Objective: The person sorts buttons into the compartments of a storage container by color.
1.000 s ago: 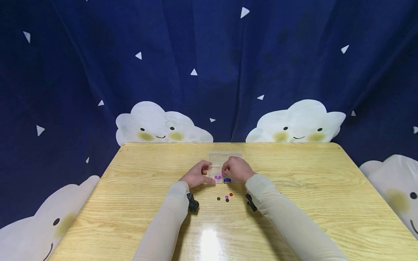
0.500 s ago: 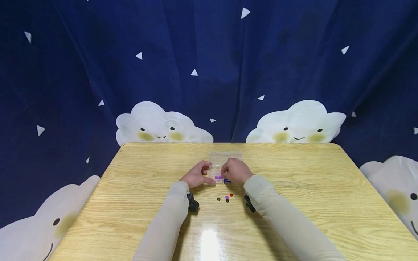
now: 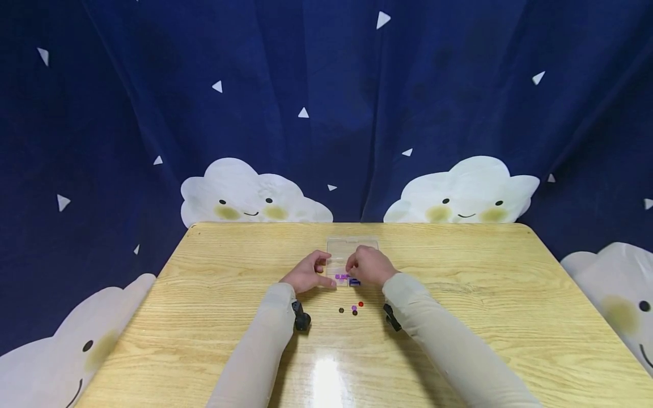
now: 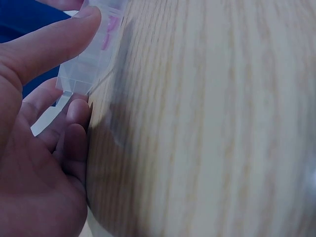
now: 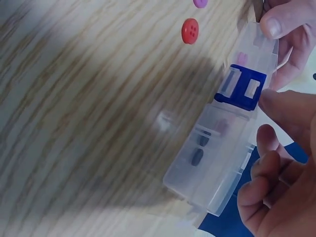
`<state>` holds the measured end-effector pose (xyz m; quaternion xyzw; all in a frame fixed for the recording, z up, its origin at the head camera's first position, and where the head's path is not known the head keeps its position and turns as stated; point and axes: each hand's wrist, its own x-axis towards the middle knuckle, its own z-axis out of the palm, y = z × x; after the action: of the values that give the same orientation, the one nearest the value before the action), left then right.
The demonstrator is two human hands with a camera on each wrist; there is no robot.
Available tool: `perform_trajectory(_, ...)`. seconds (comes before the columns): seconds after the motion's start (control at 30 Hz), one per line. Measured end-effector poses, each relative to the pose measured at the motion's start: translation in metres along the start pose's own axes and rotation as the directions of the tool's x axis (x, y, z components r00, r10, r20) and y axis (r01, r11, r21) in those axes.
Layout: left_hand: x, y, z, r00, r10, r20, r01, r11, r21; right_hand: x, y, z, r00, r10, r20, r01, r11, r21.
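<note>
A clear plastic box [image 3: 336, 264] with its lid raised at the back stands near the middle of the table. My left hand [image 3: 306, 275] grips its left end, thumb along the front and fingers behind, as the left wrist view shows. My right hand [image 3: 372, 266] reaches over the box with thumb and forefinger close together. A purple button [image 3: 347, 276] shows at those fingertips, though the right wrist view hides the pinch. Beside it, purple buttons [image 3: 339, 277] show through the front. The blue latch [image 5: 242, 89] is at the front; dark buttons [image 5: 197, 157] lie in the right-hand part.
In front of the box lie a red button [image 3: 361, 304], a purple loose button [image 3: 354, 308] and two dark loose buttons [image 3: 341, 310]. They rest on the wooden table [image 3: 229, 266]. A dark blue curtain [image 3: 326, 113] with white clouds hangs behind its far edge.
The right fingertips dip slightly left and down over the box, and the purple button at them now lies closer to the others. The left hand keeps its place on the box.
</note>
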<state>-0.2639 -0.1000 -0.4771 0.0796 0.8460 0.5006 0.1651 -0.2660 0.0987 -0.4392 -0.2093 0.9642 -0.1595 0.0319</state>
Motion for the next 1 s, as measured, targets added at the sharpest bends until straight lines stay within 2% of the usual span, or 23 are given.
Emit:
perform_trajectory(0.2,0.001,0.001,-0.001,1.000,-0.002,-0.008,0.002,1.000,-0.004,-0.002,0.000,-0.008,1.000,-0.015,-0.018,0.015,1.000,0.001)
perform_trajectory(0.37,0.002,-0.001,-0.001,1.000,-0.004,-0.009,0.004,1.000,-0.009,-0.007,0.001,-0.014,0.998,-0.064,-0.021,0.064,0.998,0.002)
perform_trajectory(0.5,0.001,-0.003,0.000,1.000,-0.002,-0.008,0.002,1.000,-0.018,-0.017,0.001,-0.019,0.993,-0.115,-0.014,0.115,0.993,0.003)
perform_trajectory(0.7,0.001,-0.004,0.001,1.000,0.011,-0.007,-0.011,1.000,-0.023,-0.034,0.003,-0.025,0.974,-0.223,-0.038,0.222,0.975,-0.019)
perform_trajectory(1.0,0.001,-0.003,0.000,1.000,0.022,0.004,-0.022,0.999,-0.026,-0.054,-0.003,-0.028,0.965,-0.262,-0.019,0.262,0.965,0.007)
